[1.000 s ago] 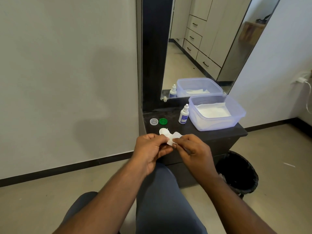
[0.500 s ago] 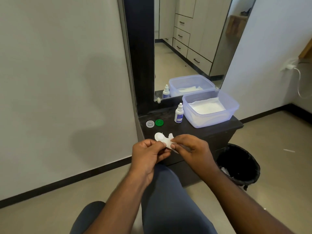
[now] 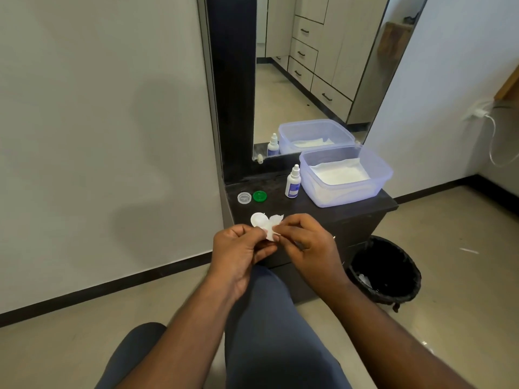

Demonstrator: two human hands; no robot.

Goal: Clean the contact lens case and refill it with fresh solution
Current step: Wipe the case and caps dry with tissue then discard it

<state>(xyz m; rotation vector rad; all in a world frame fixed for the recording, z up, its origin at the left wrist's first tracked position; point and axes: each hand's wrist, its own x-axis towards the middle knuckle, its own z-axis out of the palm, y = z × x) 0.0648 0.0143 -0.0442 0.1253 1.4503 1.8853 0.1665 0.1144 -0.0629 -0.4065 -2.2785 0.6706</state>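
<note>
The lens case (image 3: 259, 219), white and open, is held up just in front of the near edge of the dark counter (image 3: 314, 207), pinched in the fingers of the left hand (image 3: 241, 248). The right hand (image 3: 307, 244) is closed on a small piece of white tissue (image 3: 273, 226) and presses it against the case's right-hand well, so that only the left well shows. On the counter behind lie two loose caps, one clear (image 3: 244, 197) and one green (image 3: 259, 196), side by side. Further right a small dropper bottle (image 3: 293, 182) stands upright, just beside a plastic tub (image 3: 375, 175) lined with white tissue. A black bin (image 3: 386, 272) sits on the floor to the right.
</note>
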